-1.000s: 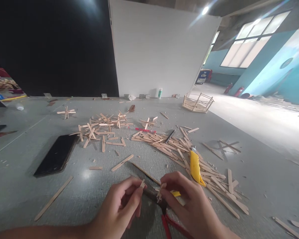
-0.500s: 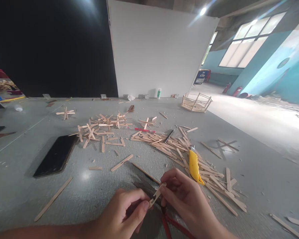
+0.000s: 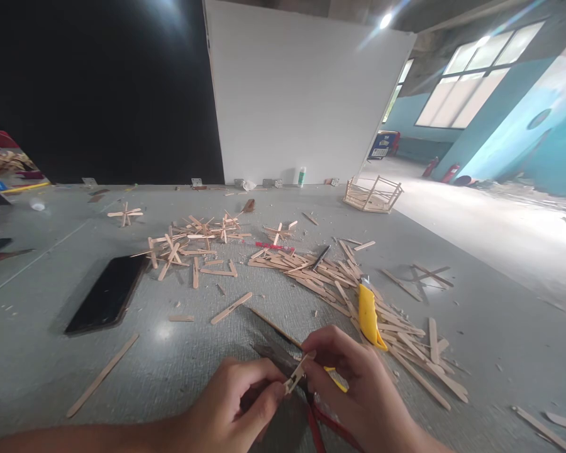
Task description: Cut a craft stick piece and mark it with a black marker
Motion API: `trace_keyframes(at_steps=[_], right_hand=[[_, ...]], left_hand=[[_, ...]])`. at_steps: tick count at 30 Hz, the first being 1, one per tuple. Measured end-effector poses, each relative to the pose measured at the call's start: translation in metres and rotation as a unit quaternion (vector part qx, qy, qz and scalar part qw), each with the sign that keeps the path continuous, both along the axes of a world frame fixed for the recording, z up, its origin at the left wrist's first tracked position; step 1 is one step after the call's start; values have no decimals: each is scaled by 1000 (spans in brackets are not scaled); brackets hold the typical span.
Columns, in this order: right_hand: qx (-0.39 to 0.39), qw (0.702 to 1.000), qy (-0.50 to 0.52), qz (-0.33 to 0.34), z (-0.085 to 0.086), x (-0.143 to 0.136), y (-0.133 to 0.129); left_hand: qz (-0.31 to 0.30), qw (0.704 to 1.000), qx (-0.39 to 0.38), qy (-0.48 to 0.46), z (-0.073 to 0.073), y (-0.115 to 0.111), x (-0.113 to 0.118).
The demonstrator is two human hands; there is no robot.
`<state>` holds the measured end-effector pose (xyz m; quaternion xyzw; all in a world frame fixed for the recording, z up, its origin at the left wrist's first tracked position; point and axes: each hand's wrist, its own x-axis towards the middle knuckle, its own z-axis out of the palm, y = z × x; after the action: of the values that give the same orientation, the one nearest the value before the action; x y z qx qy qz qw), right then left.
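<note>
Between my two hands is a short craft stick (image 3: 298, 376) with a slot cut in it. My left hand (image 3: 248, 396) pinches its lower end between thumb and fingers. The upper end is gripped by the thumb and fingertips of my right hand (image 3: 353, 380). Beneath the hands lies a pair of scissors (image 3: 317, 426) with red handles, its dark blades pointing up and left. A thin pointed rod (image 3: 274, 327) rests beside the blades. Part of something yellow (image 3: 337, 379) shows under my right hand; the rest is hidden.
A yellow utility knife (image 3: 368, 314) lies on a long heap of craft sticks (image 3: 311, 277). Left of these are a dark phone (image 3: 104, 294) and several crossed-stick pieces (image 3: 170, 257). A stick-built frame (image 3: 373, 195) stands at the table's far right edge, near a glue stick (image 3: 302, 177).
My right hand has shifted slightly, and the slotted stick has turned a little in my fingers. A yellow part now shows below my right hand.
</note>
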<state>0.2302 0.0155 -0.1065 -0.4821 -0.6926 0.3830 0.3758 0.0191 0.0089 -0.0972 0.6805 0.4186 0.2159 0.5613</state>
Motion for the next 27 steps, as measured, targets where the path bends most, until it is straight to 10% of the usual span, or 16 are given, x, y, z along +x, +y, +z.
trace_keyframes(at_steps=[27], right_hand=[[-130,988,80,-11,0,-7,-5]], left_hand=[[-2,999,-18,-26,-11,0,1]])
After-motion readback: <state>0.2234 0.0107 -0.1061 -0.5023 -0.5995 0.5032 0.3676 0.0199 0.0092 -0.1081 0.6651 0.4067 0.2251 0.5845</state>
